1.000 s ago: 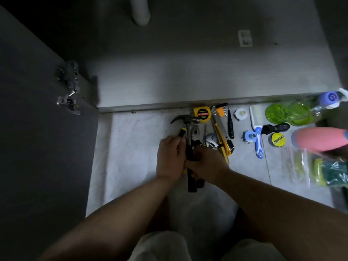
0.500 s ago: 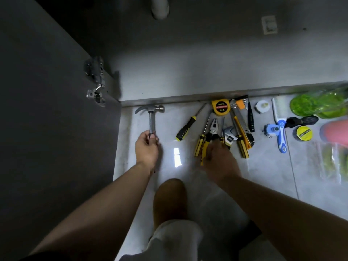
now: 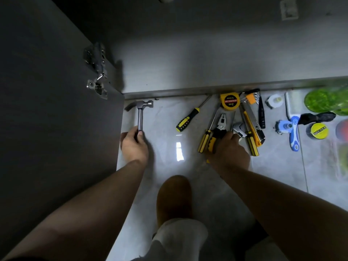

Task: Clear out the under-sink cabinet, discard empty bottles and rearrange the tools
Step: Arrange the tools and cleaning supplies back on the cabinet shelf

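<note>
Dim, murky scene, white glare patch on the floor tile (image 3: 179,151), wide-angle bending and blur at edges

our left hand (image 3: 134,146) reaches forward on a nearly straight arm, fingers curled round the hammer (image 3: 140,117) handle. our right hand (image 3: 228,151) lies knuckles up, fingers bent down over the pliers (image 3: 219,129); its grip is hidden. both forearms are bare.

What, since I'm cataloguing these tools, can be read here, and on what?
"2m": yellow tape measure, upside down.
Its red-band lettering: too blurred to read.
Round yellow disc, black-strip lettering: too blurred to read.
Pale sticker on the cabinet wall: too blurred to read.
</note>
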`<state>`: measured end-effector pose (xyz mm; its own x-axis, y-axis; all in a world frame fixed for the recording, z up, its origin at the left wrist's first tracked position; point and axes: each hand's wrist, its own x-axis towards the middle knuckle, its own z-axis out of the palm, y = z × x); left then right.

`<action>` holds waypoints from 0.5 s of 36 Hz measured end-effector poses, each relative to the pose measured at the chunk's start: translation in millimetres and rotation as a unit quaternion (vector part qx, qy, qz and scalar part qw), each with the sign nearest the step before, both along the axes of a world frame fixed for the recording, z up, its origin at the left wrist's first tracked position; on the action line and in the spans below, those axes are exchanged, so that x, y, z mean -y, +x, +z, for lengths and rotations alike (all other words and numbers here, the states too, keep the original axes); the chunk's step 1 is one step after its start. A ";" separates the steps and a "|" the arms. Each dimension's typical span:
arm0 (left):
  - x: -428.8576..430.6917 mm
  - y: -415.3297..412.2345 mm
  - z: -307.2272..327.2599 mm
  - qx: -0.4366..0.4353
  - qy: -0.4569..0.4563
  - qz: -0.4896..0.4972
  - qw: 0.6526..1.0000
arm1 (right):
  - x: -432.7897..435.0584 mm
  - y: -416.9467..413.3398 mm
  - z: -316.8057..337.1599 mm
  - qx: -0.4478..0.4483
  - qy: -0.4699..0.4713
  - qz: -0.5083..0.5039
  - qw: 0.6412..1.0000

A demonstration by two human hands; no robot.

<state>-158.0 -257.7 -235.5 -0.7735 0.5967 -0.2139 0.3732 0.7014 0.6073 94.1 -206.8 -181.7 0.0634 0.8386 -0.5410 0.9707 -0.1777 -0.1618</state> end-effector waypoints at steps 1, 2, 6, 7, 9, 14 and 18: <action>-0.1 0.4 0.3 0.010 -0.004 -0.007 1.000 | 0.6 -0.9 0.3 0.010 -0.001 0.010 1.000; -0.2 1.2 0.6 0.021 -0.012 -0.016 1.000 | 0.9 -1.9 0.7 0.016 -0.005 0.016 1.000; -3.4 1.1 1.7 0.035 -0.024 -0.032 0.999 | -3.7 -4.9 3.2 0.018 -0.032 -0.006 0.999; -4.7 0.9 2.0 0.027 -0.028 -0.038 0.999 | -5.8 -4.5 3.7 0.016 -0.040 -0.019 0.999; -7.2 1.3 3.4 0.004 -0.045 -0.052 0.998 | -9.6 -1.7 4.1 0.005 -0.029 -0.035 0.999; -10.5 3.2 5.0 -0.030 -0.081 -0.068 0.994 | -11.5 7.2 5.1 -0.018 -0.027 0.022 0.999; -13.5 9.8 7.2 -0.006 -0.051 -0.080 0.995 | -9.7 4.3 6.3 -0.039 -0.047 -0.026 0.998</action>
<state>-148.1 -244.2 -228.2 -0.6727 0.6889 -0.2700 0.4929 0.6894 0.5308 98.4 -197.0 -175.4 0.0613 0.7802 -0.6225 0.9448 -0.2465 -0.2158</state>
